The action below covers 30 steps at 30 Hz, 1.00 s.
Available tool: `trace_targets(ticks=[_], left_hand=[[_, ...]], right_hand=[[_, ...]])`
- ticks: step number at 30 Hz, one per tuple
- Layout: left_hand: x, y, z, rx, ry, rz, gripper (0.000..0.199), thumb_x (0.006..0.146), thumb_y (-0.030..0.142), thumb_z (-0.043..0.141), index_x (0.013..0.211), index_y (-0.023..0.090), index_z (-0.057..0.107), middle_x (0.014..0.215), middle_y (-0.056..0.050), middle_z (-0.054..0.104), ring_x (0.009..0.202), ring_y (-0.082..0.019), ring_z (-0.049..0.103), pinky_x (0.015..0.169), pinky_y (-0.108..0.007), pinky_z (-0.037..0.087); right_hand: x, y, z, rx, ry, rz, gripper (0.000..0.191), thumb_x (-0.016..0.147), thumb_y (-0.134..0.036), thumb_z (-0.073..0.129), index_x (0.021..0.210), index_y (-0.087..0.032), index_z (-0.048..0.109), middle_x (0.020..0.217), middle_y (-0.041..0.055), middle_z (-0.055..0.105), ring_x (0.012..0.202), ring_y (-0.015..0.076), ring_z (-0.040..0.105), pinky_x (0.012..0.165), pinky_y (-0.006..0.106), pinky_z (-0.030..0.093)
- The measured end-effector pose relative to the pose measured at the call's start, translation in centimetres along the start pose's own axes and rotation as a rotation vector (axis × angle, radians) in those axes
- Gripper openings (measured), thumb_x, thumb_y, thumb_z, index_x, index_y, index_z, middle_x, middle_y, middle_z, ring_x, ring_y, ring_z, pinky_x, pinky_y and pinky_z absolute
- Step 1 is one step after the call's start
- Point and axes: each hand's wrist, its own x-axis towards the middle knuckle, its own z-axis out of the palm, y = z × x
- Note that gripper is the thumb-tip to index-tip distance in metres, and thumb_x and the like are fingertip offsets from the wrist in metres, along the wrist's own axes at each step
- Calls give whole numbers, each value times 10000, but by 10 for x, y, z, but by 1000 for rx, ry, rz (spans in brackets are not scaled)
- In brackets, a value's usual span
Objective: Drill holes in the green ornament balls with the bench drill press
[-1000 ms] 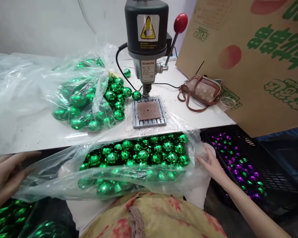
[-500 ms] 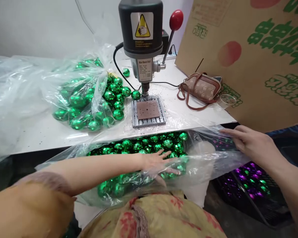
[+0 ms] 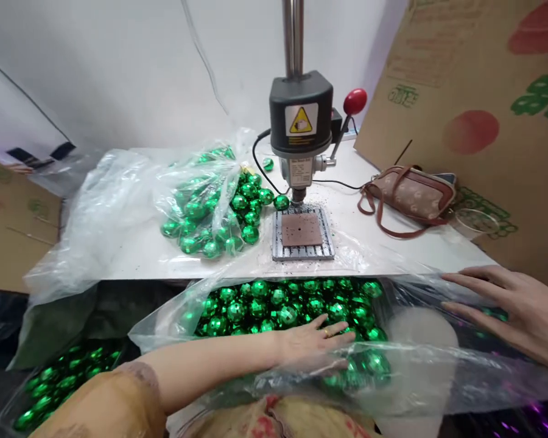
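Our open left hand (image 3: 308,347) spreads its fingers over green mirrored baubles (image 3: 274,307) in a clear plastic bag (image 3: 420,380), just below the counter (image 3: 415,243). Our open right hand (image 3: 516,310), cut off by the frame, lies on the film. Glare hides the lower baubles.

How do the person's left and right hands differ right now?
The left hand lies over the green baubles and wears a ring; the right hand rests further right at the clear plastic bag, with no ring showing. Both hands are open, fingers spread, gripping nothing.
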Motion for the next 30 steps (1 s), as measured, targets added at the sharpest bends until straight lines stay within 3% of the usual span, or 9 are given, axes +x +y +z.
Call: trace_targets(ticks=[4,8,10,13,15,19,22,25,30], left_hand=[[-43,-27,-50,26,22,-113,147,898,195,589,1000,194,695,1026,-133,712,1001,-270,669,862,-394,546],[-72,-67,-105,-132,489,-544,272,864,55,451,961,196,662,982,-92,698,943,-210,663,853,-328,526],[-78,-95,-127,-81,611,-843,308,896,60,412,1052,181,649,1054,-111,680,1016,-228,654,918,-356,507],[-81,-133,-144,31,363,-1208,332,935,171,513,1253,140,602,1220,-181,616,1132,-312,621,961,-427,486],[-83,-149,-143,23,170,-1309,371,890,211,629,1253,131,622,1230,-198,605,1136,-361,619,958,-466,483],[-91,-154,-128,-4,160,-1294,331,871,190,649,1201,174,673,1220,-161,595,1103,-327,626,972,-464,477],[-95,-149,-127,-347,589,-1160,324,943,318,590,1240,208,659,1173,-115,602,1026,-243,634,916,-383,516],[-90,-146,-138,-1090,1095,-974,389,970,481,546,1239,212,627,1072,-93,659,825,-186,655,754,-338,556],[-72,-144,-163,-1829,1264,-800,261,1003,354,530,1160,174,634,1001,-91,713,829,-195,705,753,-360,609]], right_hand=[[20,-21,7,106,-9,-174,496,909,-713,374,1262,-486,637,1233,53,703,1086,258,704,874,476,634],[48,-76,2,364,-62,-371,328,926,-575,512,1211,-508,659,1058,10,757,891,196,749,714,324,669],[61,-103,-1,447,-94,-435,303,932,-517,551,1212,-494,665,996,-19,770,849,162,754,690,262,659],[77,-130,0,502,-123,-433,284,939,-490,561,1179,-438,705,970,-8,776,830,149,757,686,236,645],[84,-137,3,531,-143,-435,286,930,-514,566,1135,-404,734,951,16,775,810,160,758,674,247,641],[90,-135,6,554,-133,-471,307,911,-497,600,1193,-435,704,939,4,780,778,166,761,648,252,645],[92,-129,5,599,-122,-415,252,908,-494,599,1116,-456,736,917,-11,787,770,177,766,646,246,655],[99,-127,-1,681,-156,-268,258,893,-564,585,968,-421,786,882,4,790,756,191,767,601,231,646],[124,-128,-18,748,-77,-86,278,812,-596,667,853,-359,806,832,23,784,712,210,750,521,242,611]])
